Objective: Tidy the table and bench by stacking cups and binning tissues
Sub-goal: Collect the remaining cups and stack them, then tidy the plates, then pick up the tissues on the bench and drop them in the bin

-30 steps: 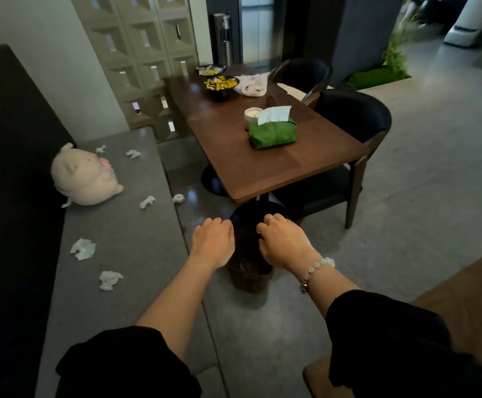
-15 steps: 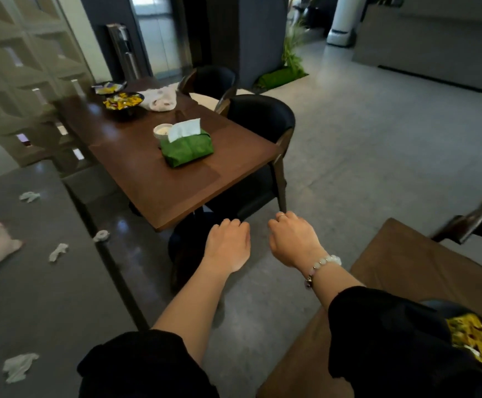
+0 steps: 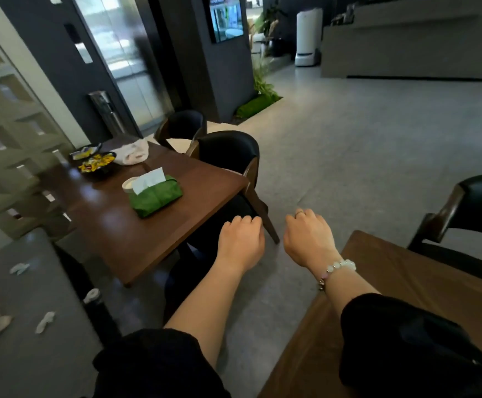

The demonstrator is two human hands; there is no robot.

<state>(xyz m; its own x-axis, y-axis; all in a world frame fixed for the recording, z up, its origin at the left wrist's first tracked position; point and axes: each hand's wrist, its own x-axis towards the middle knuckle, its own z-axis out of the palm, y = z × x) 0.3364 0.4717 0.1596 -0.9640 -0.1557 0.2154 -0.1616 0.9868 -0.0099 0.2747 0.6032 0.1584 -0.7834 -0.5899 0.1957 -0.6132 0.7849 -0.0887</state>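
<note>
Both hands are out in front of us, over the floor. The left hand [image 3: 241, 242] and the right hand [image 3: 308, 239] sit side by side, fingers loosely curled under, and we can see nothing in either. At near left, crumpled tissues [image 3: 44, 322] lie scattered on the grey bench [image 3: 18, 354]. Farther off, a cup [image 3: 128, 183] stands on the table [image 3: 113, 231], just beyond the green tissue box [image 3: 159, 198].

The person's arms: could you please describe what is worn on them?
Loose black sleeves cover both upper arms, ending near the elbows. The right wrist wears a bracelet of pale round beads, and the right grip a thin ring. The left grip wears nothing.
</note>
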